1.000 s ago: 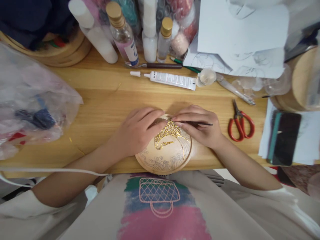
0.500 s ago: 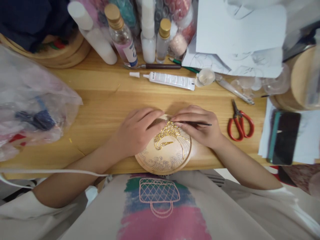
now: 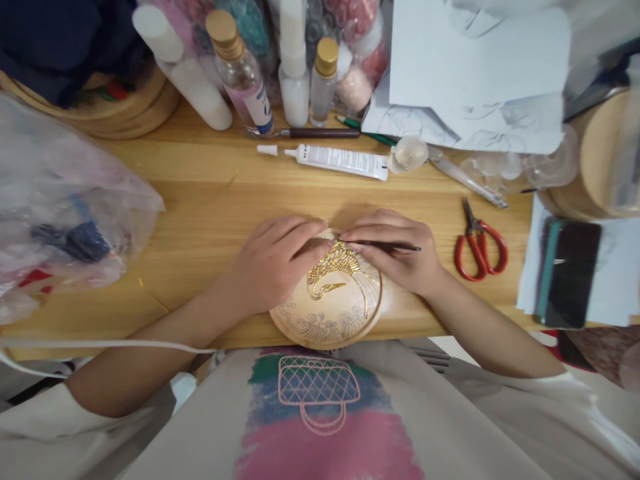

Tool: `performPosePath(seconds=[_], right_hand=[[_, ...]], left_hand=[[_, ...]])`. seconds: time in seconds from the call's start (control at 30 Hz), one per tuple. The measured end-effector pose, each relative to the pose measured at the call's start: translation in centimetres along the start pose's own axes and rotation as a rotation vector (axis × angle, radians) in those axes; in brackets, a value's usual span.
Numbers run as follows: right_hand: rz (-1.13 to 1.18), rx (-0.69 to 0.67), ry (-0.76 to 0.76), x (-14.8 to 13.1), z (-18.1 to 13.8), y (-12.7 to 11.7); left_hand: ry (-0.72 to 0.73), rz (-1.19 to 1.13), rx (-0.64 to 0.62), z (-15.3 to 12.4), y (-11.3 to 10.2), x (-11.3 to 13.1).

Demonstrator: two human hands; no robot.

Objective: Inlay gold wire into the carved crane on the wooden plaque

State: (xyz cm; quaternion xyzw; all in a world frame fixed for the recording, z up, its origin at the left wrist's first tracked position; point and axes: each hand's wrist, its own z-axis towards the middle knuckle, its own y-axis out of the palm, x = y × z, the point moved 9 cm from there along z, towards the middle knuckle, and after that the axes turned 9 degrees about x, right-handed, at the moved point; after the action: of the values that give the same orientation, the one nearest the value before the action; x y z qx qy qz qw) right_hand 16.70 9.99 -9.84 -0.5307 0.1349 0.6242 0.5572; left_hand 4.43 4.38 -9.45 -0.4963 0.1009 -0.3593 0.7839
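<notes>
Head view shows a round wooden disc (image 3: 327,317) lying at the near edge of the worktop (image 3: 200,193), just in front of the person's chest, with wave lines drawn along its lower part and a crane outlined in gold wire (image 3: 336,268) above them. The left hand (image 3: 273,263) lies palm down over the disc's upper left side, its fingers bent onto the rim and pressing it flat, not closed round anything that shows. The right hand (image 3: 403,257) is closed in a pinch on a thin dark tool (image 3: 387,246), which lies almost level with its tip at the top of the crane, just where the fingertips of both hands meet. Compared with the last second, nothing has shifted but a hair: both hands keep the same pose and the tool tip sits at the same spot, which reads as slow, fine work on one small stretch of the wire, not a move to a new part. Beyond the hands a white glue tube (image 3: 340,160) lies crosswise, with its cap (image 3: 267,150) just beside its nozzle; behind it stand several bottles (image 3: 241,70). Red-handled scissors (image 3: 480,248) lie to the right, well apart from the disc, and a dark phone (image 3: 570,273) lies on paper further right. White sheets (image 3: 475,67) are piled at the back, and a crumpled plastic bag (image 3: 60,213) fills the left side.
</notes>
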Motion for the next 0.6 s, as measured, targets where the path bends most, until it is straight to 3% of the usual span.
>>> performPosePath(seconds=[0.6], right_hand=[[0.021, 0.010, -0.042, -0.13, 0.09, 0.08]], left_hand=[[0.007, 0.055, 0.013, 0.12, -0.15, 0.06]])
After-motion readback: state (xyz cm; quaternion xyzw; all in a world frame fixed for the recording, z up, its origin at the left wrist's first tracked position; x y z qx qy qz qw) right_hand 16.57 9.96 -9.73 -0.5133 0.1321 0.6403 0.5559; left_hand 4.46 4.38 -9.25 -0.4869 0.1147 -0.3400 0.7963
